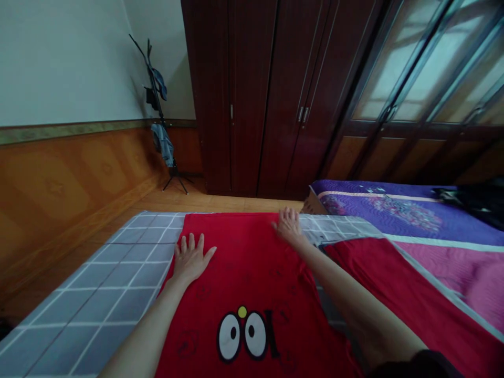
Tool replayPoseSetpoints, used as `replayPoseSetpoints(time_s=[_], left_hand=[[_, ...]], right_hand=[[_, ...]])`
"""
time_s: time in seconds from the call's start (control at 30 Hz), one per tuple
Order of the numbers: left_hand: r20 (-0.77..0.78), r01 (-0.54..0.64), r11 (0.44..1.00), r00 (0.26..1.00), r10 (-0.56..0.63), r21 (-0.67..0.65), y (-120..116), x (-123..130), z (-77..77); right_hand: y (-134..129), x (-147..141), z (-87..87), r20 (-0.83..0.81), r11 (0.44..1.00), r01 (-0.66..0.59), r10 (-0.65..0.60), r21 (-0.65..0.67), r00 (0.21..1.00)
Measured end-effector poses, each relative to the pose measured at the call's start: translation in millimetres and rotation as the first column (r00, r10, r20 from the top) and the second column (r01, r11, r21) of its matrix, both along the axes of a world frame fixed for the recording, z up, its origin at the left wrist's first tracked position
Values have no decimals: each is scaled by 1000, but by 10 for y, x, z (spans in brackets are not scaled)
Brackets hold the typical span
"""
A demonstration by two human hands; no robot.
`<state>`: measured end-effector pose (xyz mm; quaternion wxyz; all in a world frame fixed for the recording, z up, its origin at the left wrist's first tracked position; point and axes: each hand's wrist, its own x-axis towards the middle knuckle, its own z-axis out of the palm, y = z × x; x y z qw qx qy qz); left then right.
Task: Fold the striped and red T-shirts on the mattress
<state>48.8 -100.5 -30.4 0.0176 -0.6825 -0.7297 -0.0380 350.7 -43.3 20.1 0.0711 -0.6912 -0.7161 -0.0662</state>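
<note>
A red garment (244, 262) with two cartoon eyes and a yellow dot lies spread on a grey checked cloth (106, 278). My left hand (192, 257) rests flat near the garment's left edge, fingers spread and holding nothing. At its far right corner, my right hand (289, 224) lies with the fingers stretched out, touching the fabric. Small wrinkles run along the garment's right side, beside my right forearm. Another red cloth (394, 289) is to the right, partly behind that forearm.
Beyond the checked surface stands a dark red wardrobe (252, 105). A black coat rack (157, 100) with hanging clothes is at the back left. On the right is a bed with a purple cover (362, 205), a pink part and a dark item on it.
</note>
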Motion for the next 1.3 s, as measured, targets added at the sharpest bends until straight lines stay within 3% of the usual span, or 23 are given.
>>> replayPoseSetpoints(time_s=[0.1,0.17,0.2,0.23,0.27,0.33,0.37,0.47,0.7,0.83,0.93,1.03,1.1,1.2,1.23,1.3], left_hand=[[-27,-2,1000,1000,2,13,-12,-1,-1],[-47,-10,1000,999,10,17,-18,-4,-2],[-52,-11,1000,999,12,18,-20,-6,-1],[-53,-10,1000,999,11,18,-21,-8,0],[-50,-7,1000,999,8,17,-21,-10,2],[-42,-3,1000,999,3,14,-18,-13,7],[-38,-2,1000,999,3,13,-15,-14,8],[-29,-1,1000,1000,2,14,-6,-14,5],[-11,11,999,1000,-11,38,-2,-42,-29],[-1,19,999,1000,-19,47,-15,-57,-22],[8,19,999,1000,-19,42,-19,-51,-9],[10,13,999,1000,-14,45,-14,-46,-5],[7,15,999,1000,-16,44,-10,-48,-6],[0,21,999,1000,-21,44,-11,-56,-4],[-2,21,999,1000,-21,44,-14,-59,-2],[-2,22,999,1000,-22,44,-20,-61,3]], right_hand=[[-598,-517,-127,-19,970,-236,235,-55,972],[-961,-665,-272,-123,836,-544,535,-65,836],[-1082,-635,-330,-153,785,-615,600,-76,785],[-1153,-533,-368,-159,783,-616,599,-93,785],[-1174,-369,-381,-146,833,-542,526,-109,838],[-1107,58,-342,-84,969,-217,208,-117,974],[-1045,266,-301,-52,992,-56,50,-116,997],[-875,576,-198,-24,992,87,-90,-95,996],[-520,-71,-295,-40,987,-79,74,-139,996],[-198,174,-147,-39,984,74,-81,-165,996],[-115,362,-16,-20,971,156,-163,-183,986],[-314,225,-43,-4,980,71,-72,-184,997],[-581,68,-145,-5,978,-70,71,-198,997],[-1016,46,-285,-40,926,-312,311,-212,950],[-1142,119,-304,-42,923,-325,323,-204,945],[-1362,334,-292,-25,956,-216,215,-197,976]])
